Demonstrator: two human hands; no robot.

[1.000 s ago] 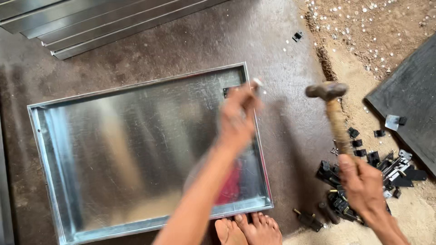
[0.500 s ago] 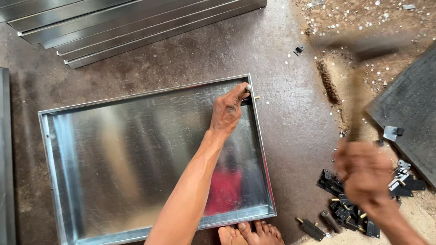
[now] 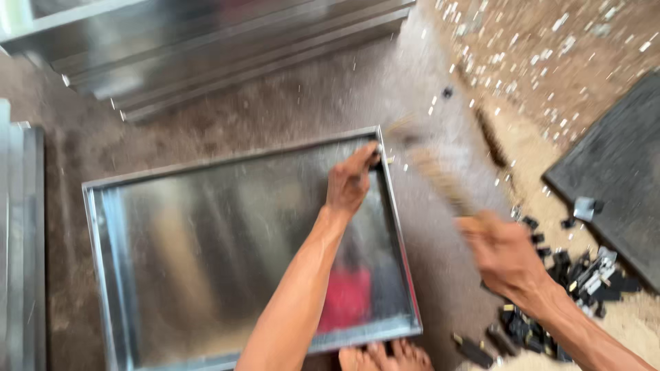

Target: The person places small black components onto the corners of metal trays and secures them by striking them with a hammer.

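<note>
A shallow tray of shiny sheet metal (image 3: 227, 254) lies flat on the dark floor (image 3: 289, 103), its raised rim running round all four sides. The person stands at its near edge, bare toes (image 3: 385, 357) just touching the near right corner.

The left hand (image 3: 350, 182) reaches across the tray to the far right corner. Its fingers (image 3: 368, 154) are pinched together right at the rim there, pressed onto something small that I cannot make out.

The right hand (image 3: 505, 251) is out to the right of the tray, above the floor, clenched round the wooden handle of a hammer (image 3: 440, 182). The hammer slants up and to the left from the fist, and its head is a blur just beside that same far right corner, close to the left fingertips. Whether it touches the rim I cannot tell.

Below and right of the right hand lies a heap of small black metal pieces (image 3: 557, 302), some with bright ends. A dark flat sheet (image 3: 619, 172) rests on the sandy ground at the right edge. At the top, a stack of long folded metal panels (image 3: 206, 48) lies well apart from the tray, and small pale scraps (image 3: 522, 34) are scattered over the dirt at the upper right.
</note>
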